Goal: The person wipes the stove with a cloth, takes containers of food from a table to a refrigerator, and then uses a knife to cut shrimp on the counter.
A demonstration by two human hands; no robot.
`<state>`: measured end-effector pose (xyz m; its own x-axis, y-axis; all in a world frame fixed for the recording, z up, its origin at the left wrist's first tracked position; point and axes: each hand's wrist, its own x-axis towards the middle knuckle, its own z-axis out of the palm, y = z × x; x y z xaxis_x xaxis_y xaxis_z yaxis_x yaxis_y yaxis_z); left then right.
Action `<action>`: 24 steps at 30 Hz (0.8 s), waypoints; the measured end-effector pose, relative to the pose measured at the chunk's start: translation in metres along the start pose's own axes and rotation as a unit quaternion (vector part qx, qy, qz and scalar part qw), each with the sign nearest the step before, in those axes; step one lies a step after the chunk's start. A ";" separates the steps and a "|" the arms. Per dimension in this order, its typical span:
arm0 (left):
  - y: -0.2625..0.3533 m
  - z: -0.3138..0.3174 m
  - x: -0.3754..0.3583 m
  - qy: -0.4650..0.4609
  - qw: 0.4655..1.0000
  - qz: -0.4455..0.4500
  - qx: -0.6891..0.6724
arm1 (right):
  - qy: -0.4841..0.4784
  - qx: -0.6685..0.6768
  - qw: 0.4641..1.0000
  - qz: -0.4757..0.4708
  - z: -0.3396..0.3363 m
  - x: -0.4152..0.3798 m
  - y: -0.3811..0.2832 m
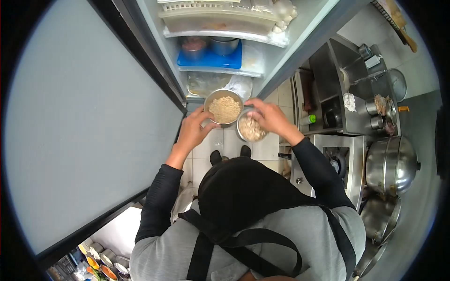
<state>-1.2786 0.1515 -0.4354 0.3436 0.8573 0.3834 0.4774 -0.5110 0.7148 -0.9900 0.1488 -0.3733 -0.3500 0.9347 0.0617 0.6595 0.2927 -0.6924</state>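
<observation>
My left hand [193,130] grips the left rim of a round metal bowl [224,125] filled with pale tan crumbly food [225,109]. Just right of it and a little nearer to me, my right hand [268,115] is closed on the rim of a second metal bowl [240,133], which holds paler, chunkier pieces [251,129]. The two bowls are side by side, their rims close together, in front of the open refrigerator's lower shelves. What the pieces are cannot be told.
An open fridge [253,68] stands ahead, with a blue tray [229,61] of metal containers on a shelf. Its grey door [93,122] fills the left. On the right are a sink unit [355,112], a stove [356,159] and a large steel pot [386,164].
</observation>
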 end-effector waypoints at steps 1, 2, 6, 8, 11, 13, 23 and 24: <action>0.001 0.001 -0.003 -0.013 0.997 -0.074 0.020 | 0.020 -0.018 1.000 -0.007 0.006 0.009 0.031; -0.007 0.004 -0.005 -0.014 0.997 -0.078 0.020 | 0.053 -0.003 0.999 0.010 0.006 0.016 0.047; -0.028 0.003 -0.016 0.014 0.993 -0.110 0.039 | 0.173 -0.028 0.981 0.081 0.011 0.066 0.126; -0.030 -0.002 -0.021 0.051 0.995 -0.076 0.025 | 0.170 0.081 0.967 0.175 0.014 0.088 0.135; -0.014 -0.005 -0.040 0.084 0.984 -0.157 0.013 | 0.195 0.291 0.891 0.289 0.032 0.119 0.151; -0.001 -0.006 -0.049 0.102 0.981 -0.163 0.017 | 0.227 0.398 0.832 0.312 0.038 0.132 0.155; -0.010 0.008 -0.037 0.126 0.978 -0.168 -0.012 | 0.169 0.519 0.757 0.358 0.080 0.058 0.173; -0.006 0.009 -0.033 0.108 0.980 -0.167 -0.001 | 0.173 0.520 0.755 0.360 0.080 0.044 0.171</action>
<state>-1.2855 0.1259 -0.4576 -0.0111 0.9699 0.2433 0.5315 -0.2004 0.8230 -0.9460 0.2243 -0.5466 0.1633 0.8249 -0.5412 -0.3470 -0.4655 -0.8142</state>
